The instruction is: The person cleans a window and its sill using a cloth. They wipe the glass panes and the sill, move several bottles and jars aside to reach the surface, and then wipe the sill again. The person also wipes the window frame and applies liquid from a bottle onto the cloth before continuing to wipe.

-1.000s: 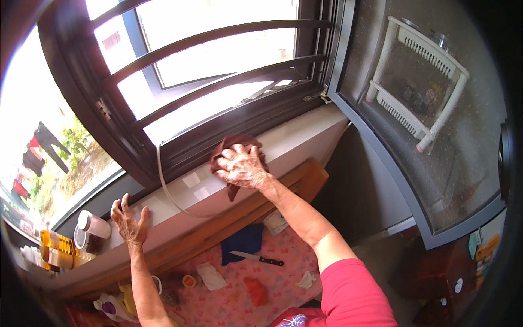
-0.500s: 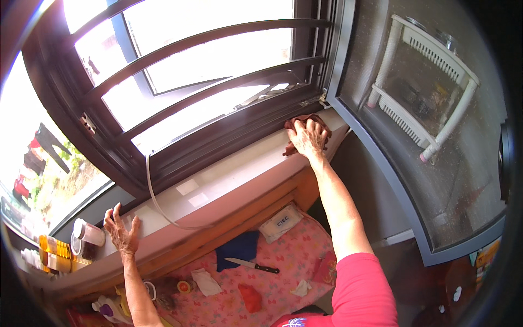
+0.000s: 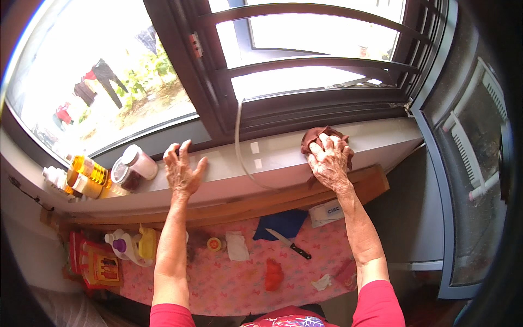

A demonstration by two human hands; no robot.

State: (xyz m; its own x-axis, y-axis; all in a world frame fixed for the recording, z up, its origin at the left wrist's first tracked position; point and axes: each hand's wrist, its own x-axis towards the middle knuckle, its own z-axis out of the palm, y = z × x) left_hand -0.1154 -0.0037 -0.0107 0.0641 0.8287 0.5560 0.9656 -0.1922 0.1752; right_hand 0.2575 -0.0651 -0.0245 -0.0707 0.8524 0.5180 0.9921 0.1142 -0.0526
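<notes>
My right hand (image 3: 331, 164) presses a crumpled reddish-brown cloth (image 3: 318, 134) onto the pale windowsill (image 3: 283, 155), its fingers bent over the bunched fabric. Part of the cloth is hidden under the palm. Further left, my left hand (image 3: 184, 171) rests on the sill with fingers spread and nothing in it. Beside it stand a white-lidded jar with pale contents (image 3: 140, 162) and a jar with dark contents (image 3: 126, 175). A thin pale hose (image 3: 238, 141) hangs over the sill between my hands.
Bottles of yellow liquid (image 3: 90, 169) stand at the sill's left end. Below, a pink patterned table (image 3: 218, 283) carries a black-handled knife (image 3: 291, 244), a blue cloth (image 3: 283, 222), a red item (image 3: 273, 274) and several containers. The barred window (image 3: 327, 62) lies behind; a grey-framed panel (image 3: 444, 180) stands right.
My right hand and the cloth have slid left along the sill, away from the window's right corner. The view has turned left, showing more of the bottles. My left hand stays open on the sill.
</notes>
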